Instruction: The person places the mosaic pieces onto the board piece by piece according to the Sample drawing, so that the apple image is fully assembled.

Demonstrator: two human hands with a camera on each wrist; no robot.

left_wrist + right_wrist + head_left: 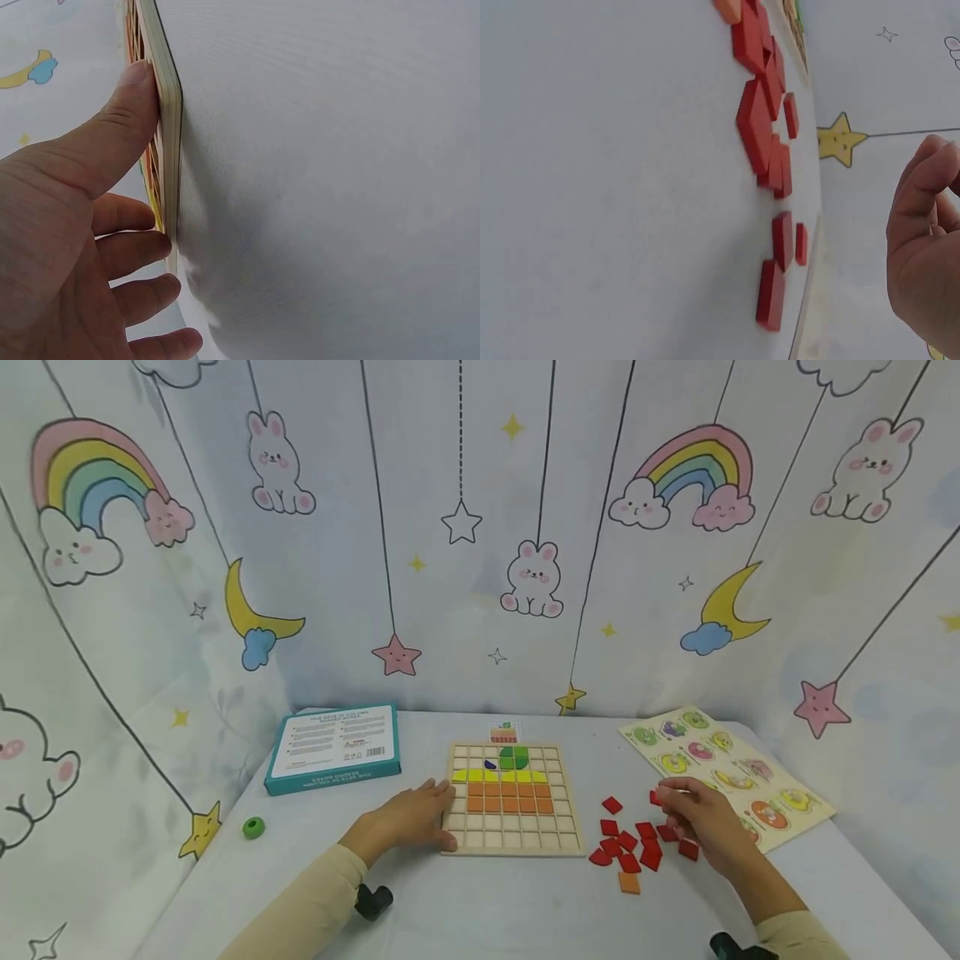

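Steady the board [510, 840] with the left hand [408, 818], fingers apart at its left edge, and pinch the red tiles [651, 858] right of it singly by their sides with the right hand [703, 823], its fingers curled, any hold unclear.

square pale wooden grid board [493, 839] is showing smooth matt faces, layered edge up close. red flat diamond tiles [754, 127] are looking smooth, low-sheen; wood or plastic, can't tell. white tablecloth [337, 150] is showing fine weave, matt. teal flat cardboard box [335, 747] is looking smooth. white printed cloth backdrop [457, 593] is hanging matt, softly creased.
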